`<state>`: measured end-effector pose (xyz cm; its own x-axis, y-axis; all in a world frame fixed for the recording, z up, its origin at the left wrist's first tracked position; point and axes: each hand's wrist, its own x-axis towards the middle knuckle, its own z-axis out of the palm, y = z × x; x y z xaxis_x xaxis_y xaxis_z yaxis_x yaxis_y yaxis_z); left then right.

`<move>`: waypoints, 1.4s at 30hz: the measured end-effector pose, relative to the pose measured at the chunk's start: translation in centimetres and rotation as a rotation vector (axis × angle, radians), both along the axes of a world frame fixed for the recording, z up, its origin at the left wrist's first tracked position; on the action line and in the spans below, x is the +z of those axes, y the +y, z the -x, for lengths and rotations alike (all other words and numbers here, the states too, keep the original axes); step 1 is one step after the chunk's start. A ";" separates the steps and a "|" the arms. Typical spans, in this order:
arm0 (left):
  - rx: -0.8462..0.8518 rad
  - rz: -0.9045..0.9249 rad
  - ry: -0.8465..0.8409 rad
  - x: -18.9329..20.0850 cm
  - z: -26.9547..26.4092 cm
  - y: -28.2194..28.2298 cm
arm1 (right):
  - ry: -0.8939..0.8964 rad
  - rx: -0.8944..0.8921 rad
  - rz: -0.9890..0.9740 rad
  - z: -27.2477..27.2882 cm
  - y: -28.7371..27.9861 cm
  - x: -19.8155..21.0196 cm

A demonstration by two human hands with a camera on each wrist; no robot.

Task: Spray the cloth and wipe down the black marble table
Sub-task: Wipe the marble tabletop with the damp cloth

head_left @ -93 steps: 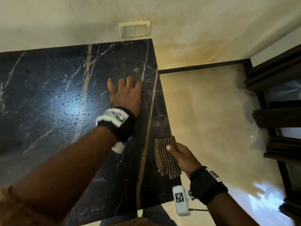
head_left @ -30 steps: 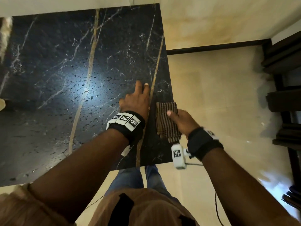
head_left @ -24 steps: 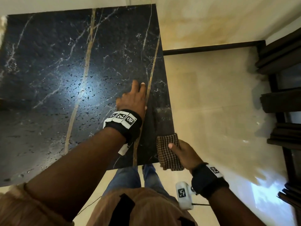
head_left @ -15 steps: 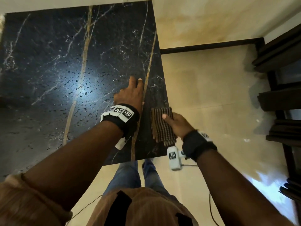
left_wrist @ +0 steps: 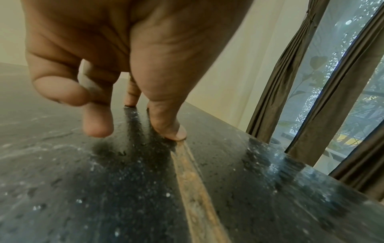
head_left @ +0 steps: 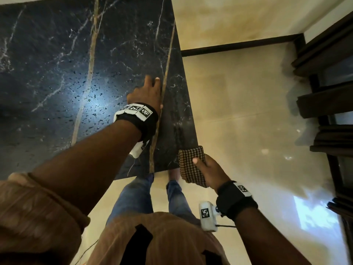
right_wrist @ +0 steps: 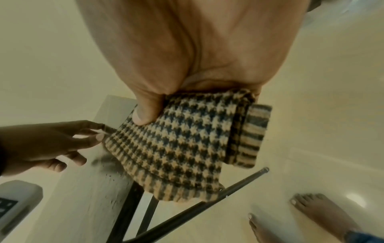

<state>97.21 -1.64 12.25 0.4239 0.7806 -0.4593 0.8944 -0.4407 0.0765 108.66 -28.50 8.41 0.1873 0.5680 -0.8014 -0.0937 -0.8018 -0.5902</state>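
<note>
The black marble table (head_left: 57, 73) has gold veins and many water droplets. My left hand (head_left: 147, 92) rests on it near the right vein, fingertips (left_wrist: 174, 133) touching the wet top (left_wrist: 124, 197). My right hand (head_left: 208, 171) grips a folded brown houndstooth cloth (head_left: 189, 165) at the table's near right corner. The cloth (right_wrist: 176, 148) is pinched under the thumb of my right hand (right_wrist: 145, 115) and hangs past the table edge. A wiped streak (head_left: 177, 127) runs along the right strip. No spray bottle is in view.
Dark wooden shelving (head_left: 324, 104) stands at the right across a cream floor (head_left: 248, 131). My legs in jeans (head_left: 137, 197) are at the near edge, bare feet (right_wrist: 324, 213) by the metal table legs (right_wrist: 133, 205). Curtains and a window (left_wrist: 311, 82) lie beyond the table.
My right hand has pulled the cloth back along the right strip from beside my left hand to the near corner, partly off the edge. My left hand stays planted.
</note>
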 end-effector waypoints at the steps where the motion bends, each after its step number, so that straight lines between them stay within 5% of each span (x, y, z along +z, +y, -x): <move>1: -0.001 0.003 -0.002 0.1 0.0 0.0 | 0.006 -0.054 -0.002 0.3 -0.4 -0.2; 7: -0.072 0.018 -0.014 0.5 0.3 0.3 | 0.027 -0.331 -0.051 4.2 -3.4 -0.7; 13: -0.306 0.058 -0.058 1.0 2.2 -1.6 | 0.130 -0.848 -0.098 9.5 -2.0 -0.3; 17: -0.582 0.213 -0.146 1.8 3.8 -7.3 | 0.160 -0.951 -0.102 13.5 -0.6 -0.2; 20: -0.600 0.395 -0.104 1.3 5.2 -10.8 | 0.188 -1.040 -0.158 15.6 0.6 -0.1; 24: -0.586 0.363 -0.017 -0.1 7.0 -12.8 | 0.171 -1.184 -0.193 17.1 0.9 -0.6; 30: -0.657 0.389 -0.048 1.1 7.7 -13.9 | 0.266 -1.244 -0.296 18.4 -0.1 -0.3; 35: -0.662 0.475 -0.073 2.7 7.7 -15.6 | 0.084 -1.128 -0.215 18.8 -0.5 -1.0; 42: -0.491 0.458 -0.140 3.1 5.7 -13.8 | 0.115 -1.051 -0.299 17.4 1.8 -1.2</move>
